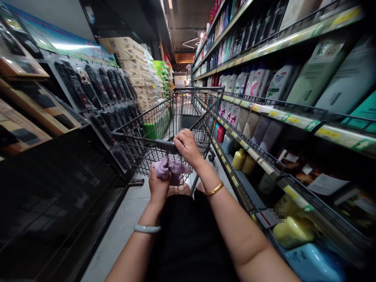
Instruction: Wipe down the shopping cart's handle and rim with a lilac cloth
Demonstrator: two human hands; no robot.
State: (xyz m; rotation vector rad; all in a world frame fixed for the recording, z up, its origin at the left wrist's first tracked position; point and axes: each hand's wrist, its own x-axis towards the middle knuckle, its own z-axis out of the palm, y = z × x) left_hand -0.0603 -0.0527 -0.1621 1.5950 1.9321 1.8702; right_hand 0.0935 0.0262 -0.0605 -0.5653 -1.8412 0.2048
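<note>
A wire shopping cart (152,129) stands in the aisle straight ahead of me, its basket bare as far as I can see. My right hand (187,145) is closed round the cart's grey handle bar (160,145); a gold bangle sits on that wrist. Just below the bar, my left hand (158,182) grips a crumpled lilac cloth (170,169). A pale green bangle circles the left wrist.
Shelves of bottles and refill pouches (279,82) line the right side, with yellow bottles (239,158) low down. Dark racks of hanging goods (96,90) run along the left. Stacked cartons (133,66) stand further up. The grey floor (123,223) runs between.
</note>
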